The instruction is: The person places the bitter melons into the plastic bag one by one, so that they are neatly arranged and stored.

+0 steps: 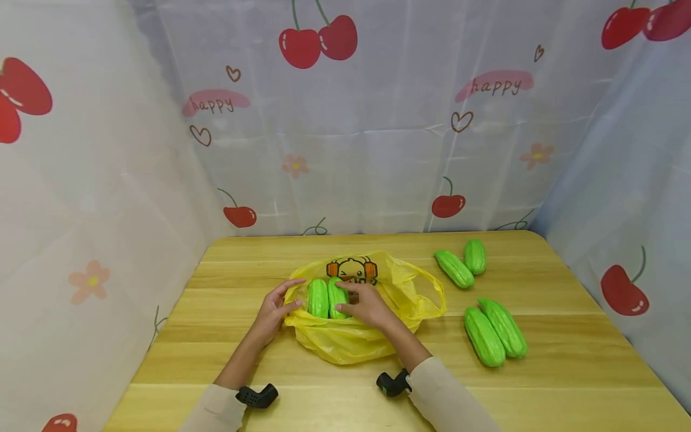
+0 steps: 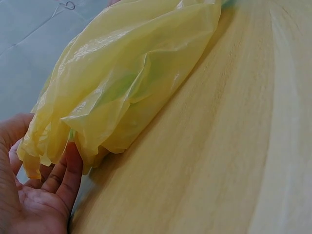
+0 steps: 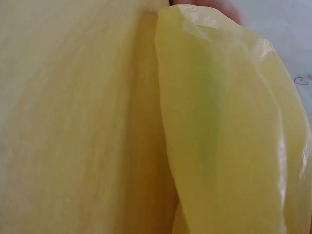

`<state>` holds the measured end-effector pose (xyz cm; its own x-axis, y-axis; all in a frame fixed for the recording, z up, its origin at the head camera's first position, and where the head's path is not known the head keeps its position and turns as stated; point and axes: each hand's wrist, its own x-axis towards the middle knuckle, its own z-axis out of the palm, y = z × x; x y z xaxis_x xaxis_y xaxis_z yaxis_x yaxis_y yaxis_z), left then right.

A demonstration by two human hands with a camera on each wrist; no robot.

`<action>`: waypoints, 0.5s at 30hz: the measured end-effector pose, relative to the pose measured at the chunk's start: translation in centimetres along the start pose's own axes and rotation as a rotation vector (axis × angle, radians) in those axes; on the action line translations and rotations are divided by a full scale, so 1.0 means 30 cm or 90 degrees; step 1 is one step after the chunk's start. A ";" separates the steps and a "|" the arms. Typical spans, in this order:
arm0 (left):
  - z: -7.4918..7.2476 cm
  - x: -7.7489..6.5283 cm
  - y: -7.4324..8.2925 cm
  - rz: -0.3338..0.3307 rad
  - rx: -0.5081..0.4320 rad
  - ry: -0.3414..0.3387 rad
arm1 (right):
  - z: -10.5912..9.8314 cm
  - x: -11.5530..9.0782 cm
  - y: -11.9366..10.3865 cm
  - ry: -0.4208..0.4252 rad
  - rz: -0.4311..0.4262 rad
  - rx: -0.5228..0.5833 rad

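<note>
Right hand's fingers (image 1: 340,287) pinch a green gourd (image 1: 336,297); left hand (image 1: 272,309) touches the yellow bag (image 1: 345,347), pinch unclear. Slack film between them could snag it!

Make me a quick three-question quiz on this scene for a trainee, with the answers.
1. How many green gourds lie on the table outside the yellow bag?
2. True or false: the left hand is nearer to those loose gourds than the right hand is.
3. Fill in: the cartoon face printed on the bag wears orange ____.

Key: 1. Four. 2. False. 3. Headphones.
</note>
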<state>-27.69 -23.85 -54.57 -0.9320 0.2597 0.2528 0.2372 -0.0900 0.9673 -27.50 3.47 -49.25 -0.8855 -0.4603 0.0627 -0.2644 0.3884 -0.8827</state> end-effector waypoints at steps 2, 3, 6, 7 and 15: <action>-0.001 -0.003 -0.001 0.001 0.000 0.003 | -0.002 0.000 -0.005 -0.007 0.006 -0.001; -0.002 -0.004 -0.001 0.003 0.001 0.003 | -0.004 -0.001 -0.007 -0.009 0.009 -0.005; -0.001 -0.006 -0.001 0.003 0.003 0.004 | -0.014 -0.002 -0.014 -0.009 0.024 -0.026; 0.001 -0.006 0.000 0.003 0.004 0.004 | -0.019 -0.003 -0.017 -0.008 0.030 -0.032; -0.007 -0.004 0.006 -0.005 0.004 0.001 | -0.069 -0.007 -0.071 0.018 0.016 -0.055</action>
<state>-27.60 -24.09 -54.44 -0.9344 0.2582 0.2453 0.2319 -0.0816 0.9693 -27.53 4.38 -46.42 -0.9026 -0.4269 0.0555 -0.2730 0.4679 -0.8406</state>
